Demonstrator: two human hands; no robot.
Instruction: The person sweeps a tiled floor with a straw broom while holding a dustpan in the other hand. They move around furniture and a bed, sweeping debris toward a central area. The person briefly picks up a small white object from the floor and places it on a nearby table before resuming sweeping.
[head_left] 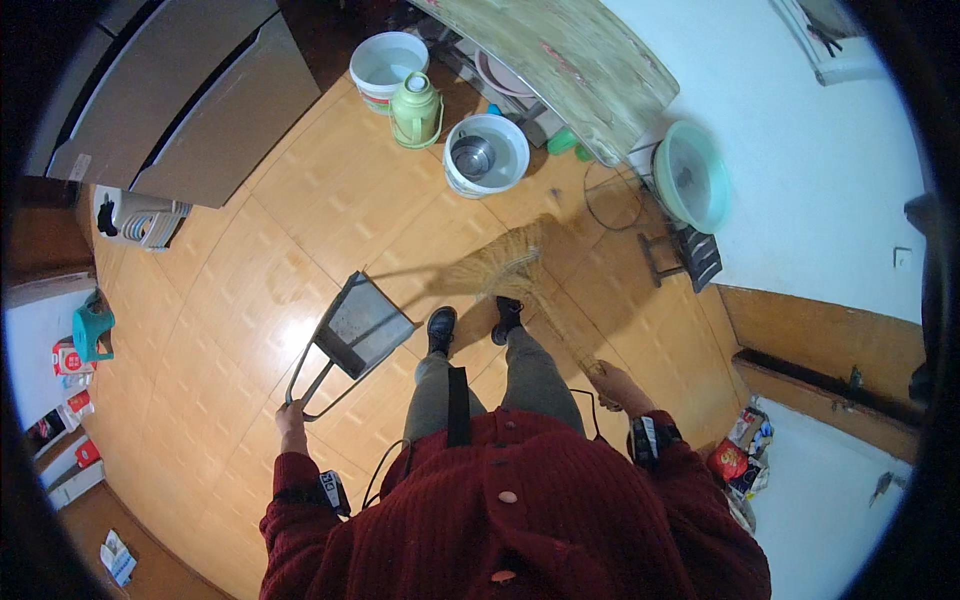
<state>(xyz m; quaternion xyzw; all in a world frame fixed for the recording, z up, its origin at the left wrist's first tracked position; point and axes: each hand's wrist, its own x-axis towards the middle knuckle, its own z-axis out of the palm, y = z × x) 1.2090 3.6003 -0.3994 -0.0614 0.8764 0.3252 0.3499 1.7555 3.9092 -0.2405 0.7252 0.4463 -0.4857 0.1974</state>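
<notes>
While the left hand (291, 420) curls its grip around the looped handle of a grey dustpan (370, 318), the right hand (618, 388) wraps the shaft of a straw broom (492, 266), whose fanned, blurred head spreads just beyond a pair of black shoes (441, 328). The dustpan hangs or rests left of the shoes, its lip turned toward the bristles but apart from them; whether either tool touches the tiled floor (215, 350) cannot be told. Work appears under way, with both tools in hand and neither set aside; no gathered pile can be made out, so what is done and what is left stay uncertain. The broadest run of tiles stretches left, edged by stacked stools (150, 218) and a cabinet (225, 120). Ahead, a white bucket (500, 186) holding a metal cup (472, 157), a green thermos (415, 110) and a worktop (580, 60) narrow the space; rightward, a pale green basin (714, 185) marks the wall's edge.
</notes>
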